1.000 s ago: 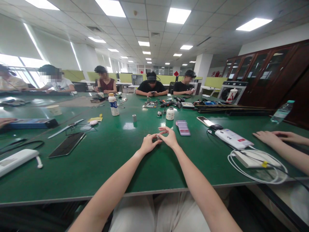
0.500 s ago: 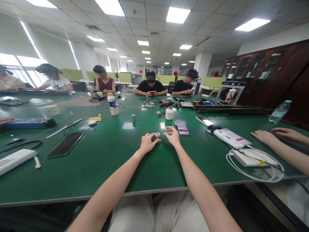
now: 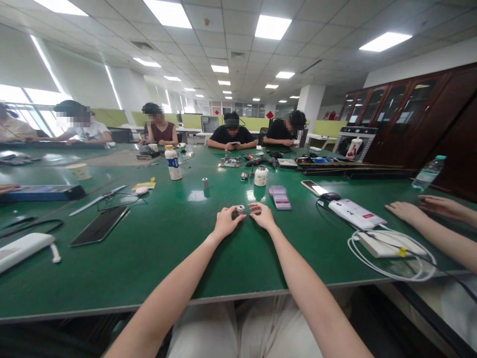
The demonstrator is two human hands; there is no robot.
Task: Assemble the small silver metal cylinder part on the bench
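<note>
A: Where are the hands?

B: I see both resting on the green table [image 3: 156, 258]. The left hand [image 3: 225, 223] pinches a small metal cylinder [image 3: 240, 210] between thumb and fingertips, curled partly closed around it. The cylinder stands upright at the left fingertips, between the two hands.

A: And the other?

B: The right hand [image 3: 263, 216] lies just beside the cylinder, fingers [image 3: 255, 206] loosely bent toward it. I cannot tell whether they touch it.

A: What lies past the fingertips?

B: Beyond the right fingers, a phone [image 3: 280, 197] with a blurred screen; farther off, a white jar [image 3: 260, 176]. To the right, another person's hand [image 3: 404, 212] rests near a white cable [image 3: 387, 248].
</note>
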